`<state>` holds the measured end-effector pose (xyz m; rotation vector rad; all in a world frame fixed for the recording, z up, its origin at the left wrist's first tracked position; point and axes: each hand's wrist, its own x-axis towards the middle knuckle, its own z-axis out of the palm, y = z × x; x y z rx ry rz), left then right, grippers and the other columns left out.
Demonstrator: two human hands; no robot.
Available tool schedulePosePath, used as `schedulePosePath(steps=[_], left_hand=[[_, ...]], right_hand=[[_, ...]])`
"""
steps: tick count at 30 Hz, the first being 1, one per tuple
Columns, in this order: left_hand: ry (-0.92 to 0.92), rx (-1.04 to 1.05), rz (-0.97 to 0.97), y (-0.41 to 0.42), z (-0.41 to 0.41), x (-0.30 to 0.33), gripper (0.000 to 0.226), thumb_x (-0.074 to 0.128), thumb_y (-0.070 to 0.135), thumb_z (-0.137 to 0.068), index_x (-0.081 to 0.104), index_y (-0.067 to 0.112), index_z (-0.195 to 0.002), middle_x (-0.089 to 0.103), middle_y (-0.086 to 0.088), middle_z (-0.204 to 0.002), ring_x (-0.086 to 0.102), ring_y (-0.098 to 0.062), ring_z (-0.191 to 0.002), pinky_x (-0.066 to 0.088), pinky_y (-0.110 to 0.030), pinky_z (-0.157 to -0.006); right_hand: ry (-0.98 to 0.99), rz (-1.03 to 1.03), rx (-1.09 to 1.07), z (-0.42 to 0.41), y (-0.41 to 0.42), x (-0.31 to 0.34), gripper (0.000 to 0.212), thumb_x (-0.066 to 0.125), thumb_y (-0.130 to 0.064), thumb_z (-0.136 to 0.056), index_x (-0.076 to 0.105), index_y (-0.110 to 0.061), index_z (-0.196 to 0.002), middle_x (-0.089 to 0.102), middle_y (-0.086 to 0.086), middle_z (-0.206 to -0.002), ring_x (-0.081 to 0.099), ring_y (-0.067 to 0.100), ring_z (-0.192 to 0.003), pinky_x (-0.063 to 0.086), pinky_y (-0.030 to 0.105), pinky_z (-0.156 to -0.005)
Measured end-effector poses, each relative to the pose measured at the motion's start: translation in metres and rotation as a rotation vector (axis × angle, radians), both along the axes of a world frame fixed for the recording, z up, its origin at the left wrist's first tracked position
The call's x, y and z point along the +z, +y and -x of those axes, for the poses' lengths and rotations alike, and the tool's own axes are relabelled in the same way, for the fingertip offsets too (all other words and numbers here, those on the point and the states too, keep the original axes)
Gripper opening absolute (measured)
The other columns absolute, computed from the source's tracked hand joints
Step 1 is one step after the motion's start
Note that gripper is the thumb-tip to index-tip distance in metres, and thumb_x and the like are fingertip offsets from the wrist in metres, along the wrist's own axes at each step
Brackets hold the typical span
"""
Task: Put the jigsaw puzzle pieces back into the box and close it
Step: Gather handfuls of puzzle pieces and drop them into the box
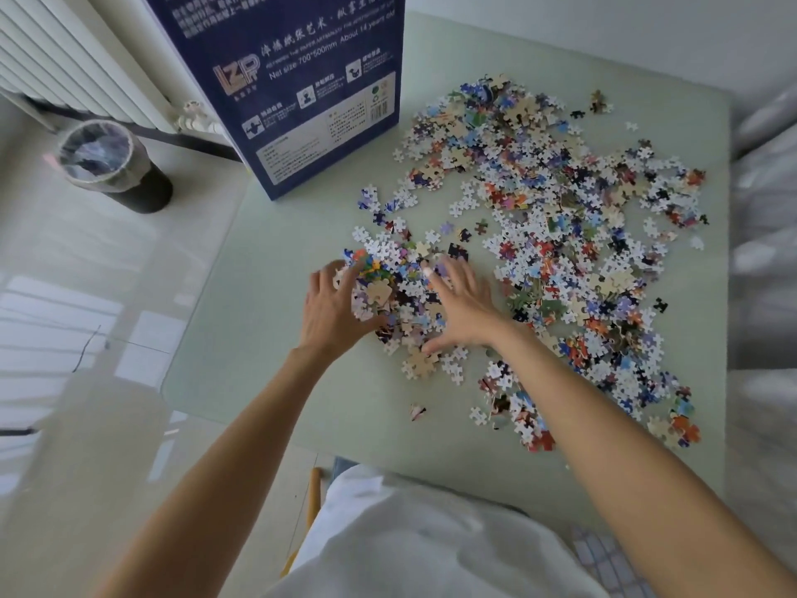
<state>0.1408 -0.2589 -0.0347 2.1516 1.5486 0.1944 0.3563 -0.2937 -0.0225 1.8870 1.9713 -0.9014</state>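
Note:
Loose jigsaw pieces [560, 217] lie spread over the right half of a pale green table [267, 338]. A smaller heap of pieces [401, 291] sits near the table's middle left. My left hand [334, 308] rests on the left side of that heap, fingers spread and slightly bent over the pieces. On the heap's right side lies my right hand [463, 306], fingers stretched flat across it. The dark blue puzzle box [297, 88] stands upright at the table's far left corner, its top out of view.
A black waste bin [114, 166] with a plastic liner stands on the floor at left, below a white radiator [73, 53]. A blurred chair or seat back [763, 252] runs along the table's right edge. My white shirt fills the bottom.

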Motion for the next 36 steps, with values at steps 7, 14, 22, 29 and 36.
schedulePosePath(steps=[7, 14, 22, 29, 36], left_hand=[[0.187, -0.085, 0.215, 0.023, -0.012, -0.005, 0.125, 0.071, 0.072, -0.054, 0.002, 0.03, -0.149, 0.014, -0.009, -0.151, 0.017, -0.032, -0.134, 0.024, -0.044, -0.11], [0.177, -0.204, 0.198, 0.005, -0.029, -0.007, 0.117, 0.08, 0.055, -0.059, 0.009, 0.029, -0.148, 0.026, -0.006, -0.139, 0.029, -0.025, -0.123, 0.04, -0.036, -0.099], [0.036, -0.133, 0.273, 0.008, -0.033, -0.007, 0.092, 0.081, 0.025, -0.069, 0.027, 0.022, -0.143, 0.042, -0.01, -0.124, 0.047, -0.028, -0.112, 0.04, -0.035, -0.089], [0.04, -0.161, 0.22, 0.013, -0.034, -0.004, 0.075, 0.077, 0.023, -0.074, 0.039, 0.019, -0.138, 0.04, -0.01, -0.131, 0.042, -0.027, -0.117, 0.038, -0.032, -0.096], [0.079, -0.214, 0.171, 0.013, -0.03, -0.001, 0.071, 0.078, 0.026, -0.072, 0.045, 0.02, -0.135, 0.034, -0.007, -0.14, 0.038, -0.026, -0.12, 0.037, -0.031, -0.099]], right_hand=[[-0.035, -0.159, -0.004, 0.03, -0.014, -0.015, 0.13, 0.072, -0.066, -0.057, -0.005, -0.015, -0.148, 0.01, 0.012, -0.154, 0.012, 0.033, -0.14, 0.019, 0.047, -0.112], [0.089, -0.328, -0.236, 0.027, -0.025, -0.022, 0.09, 0.071, -0.054, -0.068, 0.035, -0.01, -0.139, 0.044, 0.005, -0.125, 0.04, 0.021, -0.111, 0.041, 0.03, -0.091], [0.151, -0.316, -0.345, 0.029, -0.009, -0.02, 0.068, 0.077, -0.03, -0.071, 0.041, -0.01, -0.125, 0.043, 0.01, -0.122, 0.047, 0.023, -0.107, 0.048, 0.029, -0.081], [0.156, -0.238, -0.329, 0.035, -0.004, -0.013, 0.068, 0.078, -0.026, -0.071, 0.038, -0.006, -0.122, 0.048, 0.011, -0.114, 0.052, 0.022, -0.096, 0.044, 0.026, -0.073], [0.121, -0.229, -0.36, 0.038, -0.005, -0.012, 0.051, 0.072, -0.015, -0.077, 0.044, -0.007, -0.119, 0.044, 0.009, -0.118, 0.044, 0.02, -0.102, 0.033, 0.02, -0.073]])
